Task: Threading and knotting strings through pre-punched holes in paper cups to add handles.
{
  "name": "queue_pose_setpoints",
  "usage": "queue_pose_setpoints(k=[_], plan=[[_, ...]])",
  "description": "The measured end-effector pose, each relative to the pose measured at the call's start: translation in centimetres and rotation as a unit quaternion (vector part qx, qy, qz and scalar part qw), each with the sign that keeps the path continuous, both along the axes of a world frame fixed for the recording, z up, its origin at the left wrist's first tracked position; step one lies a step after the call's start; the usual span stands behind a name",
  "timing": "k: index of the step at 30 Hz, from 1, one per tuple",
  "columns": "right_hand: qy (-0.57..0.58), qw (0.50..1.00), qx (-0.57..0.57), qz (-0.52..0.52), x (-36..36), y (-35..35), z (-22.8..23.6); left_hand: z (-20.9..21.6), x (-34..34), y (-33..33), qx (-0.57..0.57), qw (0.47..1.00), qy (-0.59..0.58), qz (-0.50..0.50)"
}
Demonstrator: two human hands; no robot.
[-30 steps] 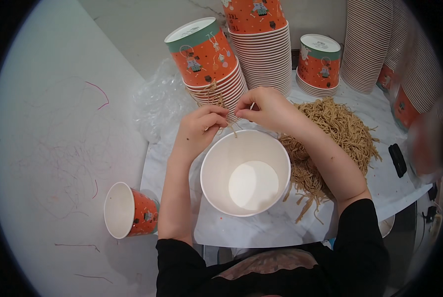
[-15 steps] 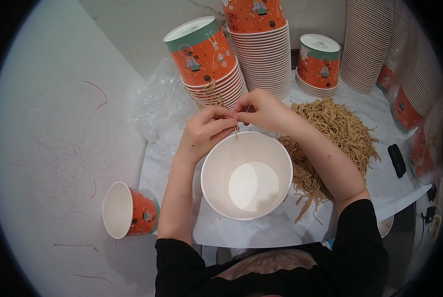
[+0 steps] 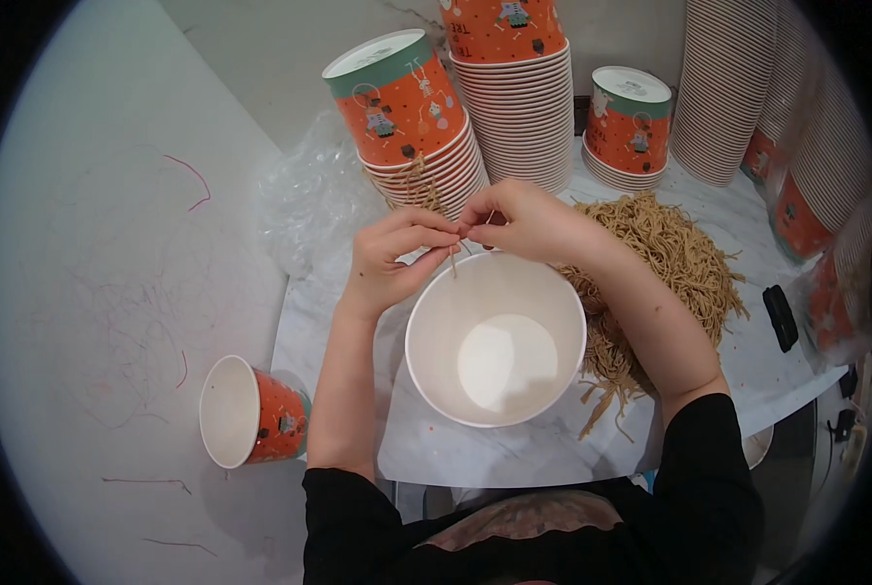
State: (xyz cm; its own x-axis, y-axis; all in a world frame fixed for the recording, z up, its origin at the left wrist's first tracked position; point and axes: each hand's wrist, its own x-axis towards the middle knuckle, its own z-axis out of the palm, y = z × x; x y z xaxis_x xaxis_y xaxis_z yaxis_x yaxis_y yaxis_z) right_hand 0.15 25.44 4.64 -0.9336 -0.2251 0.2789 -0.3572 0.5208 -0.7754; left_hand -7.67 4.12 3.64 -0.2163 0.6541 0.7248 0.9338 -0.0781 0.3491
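Observation:
A large white-lined paper bucket (image 3: pixel 436 331) stands in front of me, its mouth facing up at me and its white bottom showing. Above its far rim, my left hand (image 3: pixel 389 261) and my right hand (image 3: pixel 519 219) meet with fingertips pinched together. Between them is a thin tan cord (image 3: pixel 455 261), whose short end hangs down over the rim's edge. The exact spot where the fingers grip is partly hidden by the fingers themselves. To the right, under and behind my right forearm, lies a big heap of tan cords (image 3: pixel 665 249).
Upside-down stacks of orange-and-green paper buckets (image 3: pixel 387 117) line the back, with a shorter stack (image 3: pixel 629 136) farther right. Clear plastic wrap (image 3: pixel 319 205) lies at the left. One orange bucket (image 3: pixel 280 421) rests sideways by the scribbled white wall (image 3: pixel 114 312). A black object (image 3: pixel 779 317) lies at right.
The large bucket has shifted slightly right and away from me. My left fingers have spread a little and moved slightly left, and the hanging cord end has moved left with them.

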Motion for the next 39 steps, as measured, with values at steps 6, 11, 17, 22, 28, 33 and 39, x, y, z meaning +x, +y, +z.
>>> queue_pose_setpoints(k=[6, 11, 17, 22, 28, 33, 39], plan=[[-0.043, 0.998, -0.023, 0.026, -0.9, 0.2, -0.7, -0.2, -0.5, -0.1, -0.012, 0.998, -0.053, -0.027], [-0.095, 0.987, -0.112, 0.059, -1.6, 0.5, -1.3, -0.4, -0.9, -0.3, -0.002, 0.997, -0.069, -0.026], [-0.161, 0.969, -0.17, 0.073, -1.2, 0.7, -0.6, -0.1, -0.7, -0.2, 0.011, 0.998, -0.056, -0.014], [-0.163, 0.97, -0.164, 0.076, -1.3, 0.5, -0.9, -0.2, -0.7, -0.3, 0.012, 0.999, -0.052, -0.002], [-0.148, 0.962, -0.208, 0.095, -1.6, 0.5, -1.3, -0.2, -0.7, -0.2, 0.008, 0.996, -0.083, -0.033], [-0.127, 0.968, -0.203, 0.076, -1.4, -0.2, -1.5, -0.6, -0.5, -0.1, -0.007, 0.982, -0.175, -0.07], [-0.065, 0.992, -0.1, 0.037, -0.4, -0.6, -0.4, -1.0, -0.5, 0.2, -0.03, 0.894, -0.442, -0.074]])
